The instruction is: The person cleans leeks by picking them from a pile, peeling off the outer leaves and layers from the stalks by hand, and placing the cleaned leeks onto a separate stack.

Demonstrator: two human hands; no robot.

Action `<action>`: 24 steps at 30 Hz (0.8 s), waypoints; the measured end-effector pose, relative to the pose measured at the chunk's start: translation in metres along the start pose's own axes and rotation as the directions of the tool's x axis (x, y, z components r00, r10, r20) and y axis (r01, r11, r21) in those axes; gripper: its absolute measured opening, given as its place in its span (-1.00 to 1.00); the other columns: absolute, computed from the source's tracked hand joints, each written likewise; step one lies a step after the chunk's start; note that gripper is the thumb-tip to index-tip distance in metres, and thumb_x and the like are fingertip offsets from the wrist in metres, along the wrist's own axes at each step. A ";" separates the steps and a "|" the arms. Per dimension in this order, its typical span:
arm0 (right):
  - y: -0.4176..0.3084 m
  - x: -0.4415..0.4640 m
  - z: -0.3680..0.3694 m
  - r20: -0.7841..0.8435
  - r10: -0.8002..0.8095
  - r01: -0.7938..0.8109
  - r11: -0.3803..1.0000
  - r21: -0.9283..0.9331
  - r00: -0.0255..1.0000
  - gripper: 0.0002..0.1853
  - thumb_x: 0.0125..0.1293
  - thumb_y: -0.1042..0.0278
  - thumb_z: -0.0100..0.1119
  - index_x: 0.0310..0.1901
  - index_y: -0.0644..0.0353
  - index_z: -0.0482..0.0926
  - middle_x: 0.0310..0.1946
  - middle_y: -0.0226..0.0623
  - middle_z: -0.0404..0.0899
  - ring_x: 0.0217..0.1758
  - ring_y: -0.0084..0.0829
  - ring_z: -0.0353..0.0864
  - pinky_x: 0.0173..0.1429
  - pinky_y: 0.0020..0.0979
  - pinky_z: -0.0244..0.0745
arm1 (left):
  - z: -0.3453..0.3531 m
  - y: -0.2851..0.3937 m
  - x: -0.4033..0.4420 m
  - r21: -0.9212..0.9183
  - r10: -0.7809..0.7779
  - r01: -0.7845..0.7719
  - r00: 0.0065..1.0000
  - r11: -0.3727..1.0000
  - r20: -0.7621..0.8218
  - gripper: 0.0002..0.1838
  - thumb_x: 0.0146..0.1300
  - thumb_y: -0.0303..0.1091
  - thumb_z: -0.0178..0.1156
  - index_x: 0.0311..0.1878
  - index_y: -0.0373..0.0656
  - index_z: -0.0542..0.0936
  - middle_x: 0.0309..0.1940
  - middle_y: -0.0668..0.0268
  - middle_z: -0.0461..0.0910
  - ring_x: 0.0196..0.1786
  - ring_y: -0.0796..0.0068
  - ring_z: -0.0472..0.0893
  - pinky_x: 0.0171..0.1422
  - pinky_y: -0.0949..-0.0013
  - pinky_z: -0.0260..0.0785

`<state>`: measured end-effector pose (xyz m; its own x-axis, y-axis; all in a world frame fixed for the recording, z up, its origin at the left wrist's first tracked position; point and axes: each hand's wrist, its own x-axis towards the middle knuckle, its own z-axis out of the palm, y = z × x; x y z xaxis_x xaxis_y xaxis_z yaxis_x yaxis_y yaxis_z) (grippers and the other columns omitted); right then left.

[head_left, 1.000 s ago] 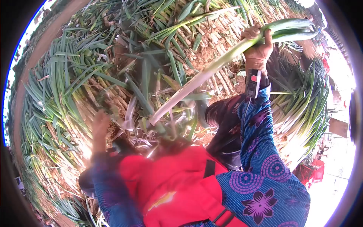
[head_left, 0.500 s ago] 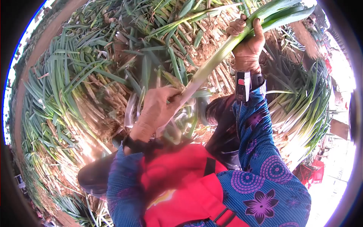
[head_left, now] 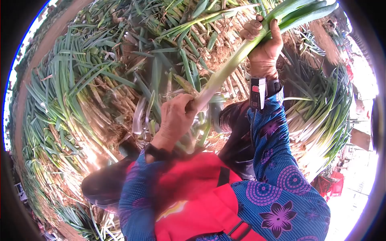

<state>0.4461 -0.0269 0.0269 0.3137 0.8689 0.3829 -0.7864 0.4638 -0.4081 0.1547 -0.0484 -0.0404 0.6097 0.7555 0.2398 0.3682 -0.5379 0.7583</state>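
A large green onion (head_left: 224, 71) lies slantwise across the view, its green leaves at the upper right and its pale stalk at the lower left. My right hand (head_left: 263, 44) is wrapped around it, palm up, where the stalk turns to leaf. At the pale lower end, my left hand (head_left: 175, 116) is closed with thumb and fingers pinching the stalk; the root tip is hidden behind that hand. Pale, stripped-looking leaf layers (head_left: 140, 116) lie just below and left of the left hand.
A heap of green onions (head_left: 86, 84) covers the left side, and another pile (head_left: 229, 40) lies ahead with its roots showing. To the right is a bundle with clean white stalks (head_left: 315, 120). My bent knees (head_left: 106, 180) and red apron (head_left: 197, 197) are below.
My left hand has slid up and right along the pale stalk, closer to my right hand. My right hand and the leaves have barely moved.
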 end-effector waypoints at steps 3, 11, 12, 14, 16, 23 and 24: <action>-0.002 0.002 0.002 0.144 0.063 -0.093 0.974 0.206 0.988 -0.62 0.32 0.11 0.20 -0.15 0.33 0.43 -0.47 -0.38 0.33 -0.45 -0.53 0.29 -0.37 -0.47 0.28 | -0.005 -0.004 0.001 -0.146 -0.086 0.097 0.993 0.985 0.080 -0.85 0.08 -0.49 0.18 -0.25 -0.27 0.63 -0.47 0.24 0.60 -0.43 0.39 0.59 -0.28 0.37 0.43; 0.006 0.003 0.018 0.329 0.079 -0.207 0.904 0.373 0.941 -0.66 0.19 0.26 0.38 -0.21 0.31 0.46 -0.58 -0.48 0.40 -0.67 -0.65 0.37 -0.60 -0.60 0.40 | -0.006 -0.025 -0.005 -0.457 -0.291 0.456 0.875 0.764 0.387 -0.80 0.27 -0.41 0.09 -0.20 -0.33 0.62 -0.42 0.53 0.51 -0.40 0.72 0.42 -0.33 0.55 0.30; 0.006 0.004 0.020 0.360 0.078 -0.222 0.898 0.380 0.930 -0.67 0.19 0.27 0.37 -0.22 0.31 0.47 -0.59 -0.47 0.41 -0.69 -0.65 0.37 -0.61 -0.60 0.40 | -0.007 -0.027 -0.006 -0.482 -0.321 0.500 0.855 0.719 0.408 -0.80 0.29 -0.39 0.08 -0.20 -0.32 0.62 -0.41 0.51 0.52 -0.39 0.70 0.44 -0.32 0.55 0.33; 0.007 0.005 0.022 0.420 0.076 -0.258 0.882 0.395 0.904 -0.70 0.19 0.28 0.37 -0.25 0.30 0.47 -0.62 -0.46 0.42 -0.72 -0.63 0.39 -0.64 -0.60 0.42 | -0.008 -0.031 -0.010 -0.524 -0.379 0.584 0.807 0.619 0.452 -0.78 0.32 -0.34 0.07 -0.21 -0.29 0.61 -0.41 0.47 0.54 -0.36 0.66 0.50 -0.28 0.53 0.37; 0.003 0.006 0.025 0.445 0.084 -0.297 0.851 0.434 0.892 -0.70 0.16 0.29 0.40 -0.29 0.30 0.48 -0.68 -0.44 0.43 -0.76 -0.60 0.38 -0.68 -0.57 0.44 | -0.010 -0.044 -0.019 -0.590 -0.461 0.674 0.737 0.444 0.495 -0.76 0.36 -0.29 0.03 -0.16 -0.29 0.57 -0.38 0.39 0.56 -0.33 0.55 0.55 -0.23 0.44 0.43; 0.002 -0.001 0.030 0.355 0.069 -0.241 0.851 0.467 0.932 -0.69 0.07 0.38 0.46 -0.31 0.29 0.47 -0.70 -0.46 0.41 -0.78 -0.62 0.36 -0.71 -0.61 0.40 | -0.019 -0.040 -0.022 -0.830 -0.681 0.513 0.529 -0.219 0.507 -0.74 0.46 -0.29 -0.14 -0.08 -0.29 0.42 -0.33 0.24 0.54 -0.43 0.43 0.52 -0.30 0.39 0.43; -0.002 0.000 0.027 0.346 0.067 -0.232 0.856 0.462 0.936 -0.69 0.06 0.39 0.46 -0.31 0.29 0.47 -0.70 -0.46 0.41 -0.78 -0.62 0.37 -0.71 -0.61 0.40 | -0.021 -0.052 -0.026 -0.849 -0.679 0.480 0.549 -0.221 0.487 -0.75 0.47 -0.28 -0.15 -0.09 -0.28 0.42 -0.36 0.26 0.53 -0.46 0.47 0.49 -0.33 0.41 0.41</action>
<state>0.4336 -0.0325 0.0502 0.0568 0.7846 0.6174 -0.9917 0.1156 -0.0556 0.1052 -0.0323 -0.0734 0.4263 0.5980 -0.6788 -0.3846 0.7990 0.4623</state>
